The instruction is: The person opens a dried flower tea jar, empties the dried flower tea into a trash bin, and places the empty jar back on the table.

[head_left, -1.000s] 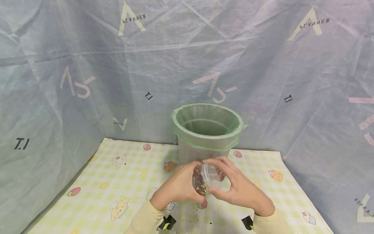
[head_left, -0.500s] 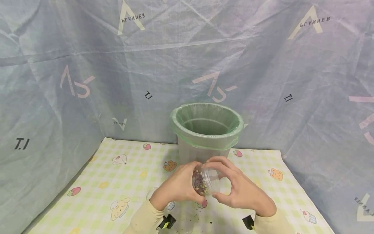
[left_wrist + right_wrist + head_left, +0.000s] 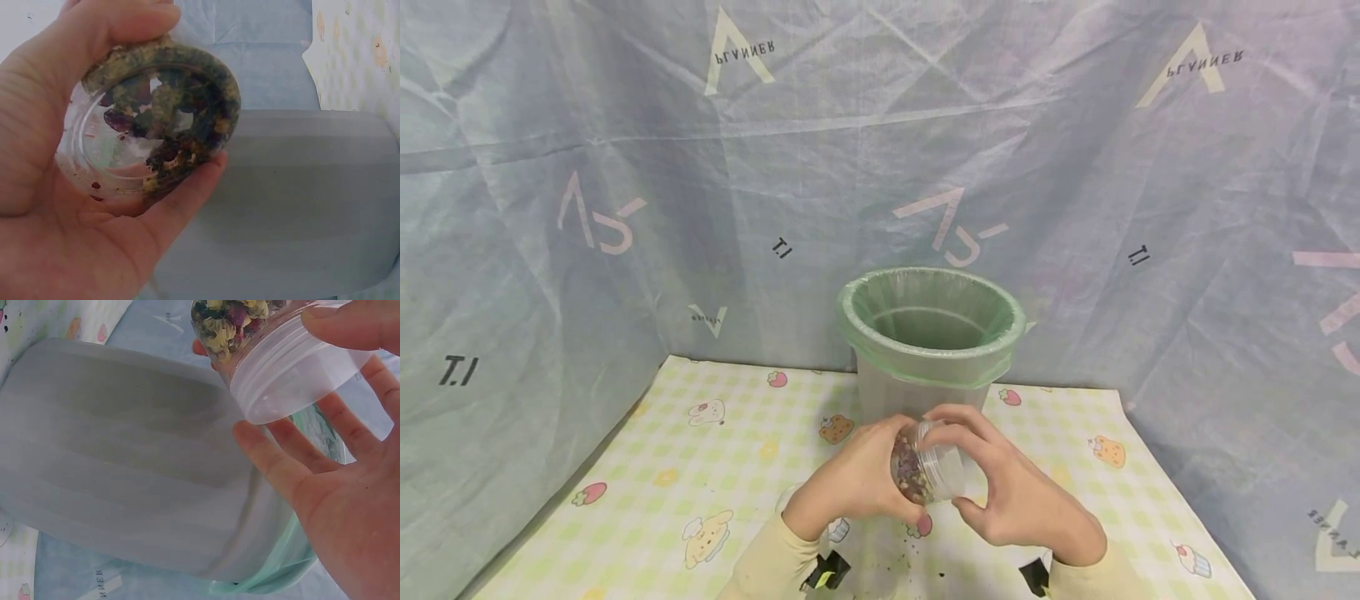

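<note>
A clear jar (image 3: 910, 477) with dried yellow, red and purple flower pieces lies tilted on its side in the air, in front of the bin. My left hand (image 3: 857, 475) grips its body from the left; in the left wrist view thumb and fingers wrap around the jar (image 3: 153, 119). At the jar's right end is a translucent ridged lid (image 3: 946, 468). My right hand (image 3: 1007, 479) curves around this lid, fingers over its top. In the right wrist view the thumb overlaps the lid (image 3: 300, 369), and some fingers lie close beneath it.
A grey bin (image 3: 917, 396) with a green liner (image 3: 932, 342) stands just behind the hands. Small crumbs (image 3: 910, 554) and a dark bit (image 3: 942, 574) dot the checked tablecloth (image 3: 647, 533). Part of a clear round object (image 3: 786, 498) shows beside the left wrist. Grey fabric (image 3: 737, 208) hangs behind.
My right thumb has shifted away from the jar's near side towards the right, and the fingers have re-placed on the lid. The left hand keeps its hold, nearly still.
</note>
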`<state>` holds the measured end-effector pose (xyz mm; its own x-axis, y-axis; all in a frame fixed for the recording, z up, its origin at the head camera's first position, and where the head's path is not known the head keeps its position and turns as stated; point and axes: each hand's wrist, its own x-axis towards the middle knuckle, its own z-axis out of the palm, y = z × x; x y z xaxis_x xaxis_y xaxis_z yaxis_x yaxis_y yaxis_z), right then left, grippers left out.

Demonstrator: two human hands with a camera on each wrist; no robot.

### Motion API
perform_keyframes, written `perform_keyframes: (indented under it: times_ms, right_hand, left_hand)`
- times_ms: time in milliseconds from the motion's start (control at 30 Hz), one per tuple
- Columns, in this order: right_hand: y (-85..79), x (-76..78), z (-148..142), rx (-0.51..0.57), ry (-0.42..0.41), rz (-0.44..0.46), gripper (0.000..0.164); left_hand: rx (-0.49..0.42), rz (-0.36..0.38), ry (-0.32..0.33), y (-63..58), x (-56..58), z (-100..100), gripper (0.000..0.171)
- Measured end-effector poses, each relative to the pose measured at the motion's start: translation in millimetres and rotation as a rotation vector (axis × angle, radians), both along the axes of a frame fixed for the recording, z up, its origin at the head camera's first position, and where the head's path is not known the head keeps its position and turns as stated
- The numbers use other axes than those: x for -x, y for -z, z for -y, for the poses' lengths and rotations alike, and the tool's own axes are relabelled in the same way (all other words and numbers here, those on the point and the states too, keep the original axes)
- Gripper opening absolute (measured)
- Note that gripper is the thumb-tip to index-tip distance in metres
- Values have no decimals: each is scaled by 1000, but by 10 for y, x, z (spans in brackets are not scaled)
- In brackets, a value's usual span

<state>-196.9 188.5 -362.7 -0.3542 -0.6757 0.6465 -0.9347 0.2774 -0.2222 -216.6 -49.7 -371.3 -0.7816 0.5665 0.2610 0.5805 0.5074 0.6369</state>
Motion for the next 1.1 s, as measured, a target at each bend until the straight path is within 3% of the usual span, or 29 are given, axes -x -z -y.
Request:
perform_keyframes:
  times_ms: [400,600,867,1100]
  right_hand:
    - [-39,-31,15,-11,23,8,86]
    - [-61,-48,-1,28,58,112,73]
    - [-27,-62,43,67,281,256,61]
    - [-21,-78,68,10,481,469,57]
  left_hand:
    - [24,-22,-42,-32,-7,-7,98]
    - [44,-35,-68,-40,-22,-20,95]
    - [38,-62,-79,-25,-29,-36,98]
    - [39,-66,-86,-26,-43,-56,96]
